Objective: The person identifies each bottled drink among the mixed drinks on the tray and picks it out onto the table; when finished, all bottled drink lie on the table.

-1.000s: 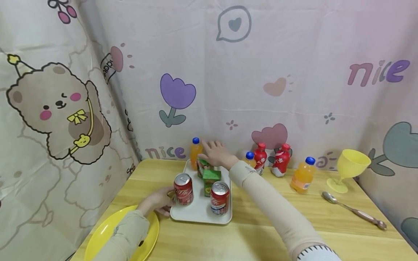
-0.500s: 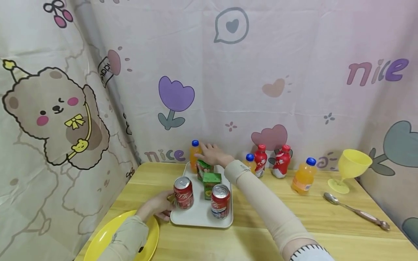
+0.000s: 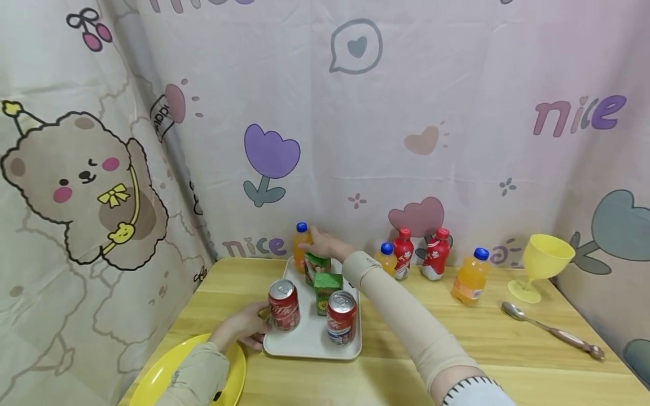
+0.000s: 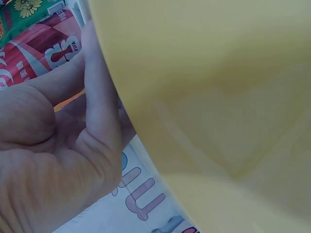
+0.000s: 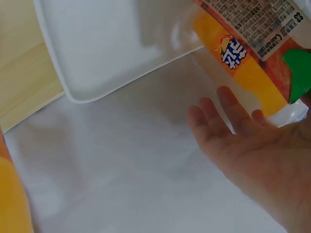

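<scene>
At the near left side of a white tray [image 3: 310, 345], my left hand [image 3: 246, 326] grips the rim beside a red soda can [image 3: 284, 312]; its fingertips are partly hidden. My right hand [image 3: 327, 243] reaches to the tray's far end, beside a blue-capped bottle of orange soda [image 3: 301, 260]. Its thumb side overlaps the bottle in the head view. In the right wrist view the fingers [image 5: 235, 109] spread loosely along the orange bottle [image 5: 233, 58], not wrapped round it. Two green-topped drink cartons [image 3: 328, 294] and a second red can [image 3: 341, 321] also stand on the tray.
A yellow plate [image 3: 152, 375] lies under the left forearm. Right of the tray stand another orange bottle [image 3: 386, 260], two red bottles [image 3: 435, 256] and a further orange bottle [image 3: 470, 279]. A yellow goblet [image 3: 547, 256] and a metal spoon [image 3: 553, 331] are at the far right.
My right hand has moved slightly left and lower, closer to the orange bottle, with its fingers less raised. The left hand stays at the tray's edge. The head view has tilted a little upward.
</scene>
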`<control>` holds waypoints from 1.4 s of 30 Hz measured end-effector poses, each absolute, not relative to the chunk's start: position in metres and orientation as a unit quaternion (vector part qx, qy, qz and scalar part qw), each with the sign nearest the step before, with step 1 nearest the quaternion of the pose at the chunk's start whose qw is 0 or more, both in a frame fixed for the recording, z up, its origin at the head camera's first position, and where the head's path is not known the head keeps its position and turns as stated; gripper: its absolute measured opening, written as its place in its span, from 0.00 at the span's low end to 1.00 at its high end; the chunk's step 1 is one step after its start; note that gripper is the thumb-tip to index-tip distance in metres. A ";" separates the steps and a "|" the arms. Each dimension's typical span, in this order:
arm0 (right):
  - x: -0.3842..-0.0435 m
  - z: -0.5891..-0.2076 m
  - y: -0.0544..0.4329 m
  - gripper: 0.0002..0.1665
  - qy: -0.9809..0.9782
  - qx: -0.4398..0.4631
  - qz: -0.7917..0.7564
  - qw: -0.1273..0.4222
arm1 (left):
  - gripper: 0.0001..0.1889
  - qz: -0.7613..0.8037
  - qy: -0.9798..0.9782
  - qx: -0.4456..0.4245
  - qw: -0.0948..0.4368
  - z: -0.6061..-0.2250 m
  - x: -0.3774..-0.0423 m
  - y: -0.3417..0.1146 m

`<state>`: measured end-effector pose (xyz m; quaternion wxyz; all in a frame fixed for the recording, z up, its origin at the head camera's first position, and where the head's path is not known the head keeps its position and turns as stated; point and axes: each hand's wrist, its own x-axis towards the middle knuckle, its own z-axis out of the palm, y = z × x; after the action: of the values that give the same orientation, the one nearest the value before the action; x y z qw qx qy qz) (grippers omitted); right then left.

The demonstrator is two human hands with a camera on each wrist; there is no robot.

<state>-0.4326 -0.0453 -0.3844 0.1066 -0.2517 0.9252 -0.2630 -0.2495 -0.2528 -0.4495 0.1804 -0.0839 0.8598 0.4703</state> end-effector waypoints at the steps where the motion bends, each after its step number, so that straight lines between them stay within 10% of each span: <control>1: -0.432 -0.385 -0.046 0.48 0.923 -0.251 -0.270 0.105 | 0.38 0.470 0.860 -0.084 0.180 -0.450 -0.249 -0.253; 42: -0.420 -0.354 -0.036 0.36 0.803 -0.304 -0.507 0.069 | 0.37 0.476 0.861 -0.073 0.165 -0.453 -0.248 -0.250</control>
<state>-0.4195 -0.0356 -0.3539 0.0689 -0.3040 0.8034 -0.5073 -0.2478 -0.2496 -0.4526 0.1648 -0.0731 0.8608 0.4760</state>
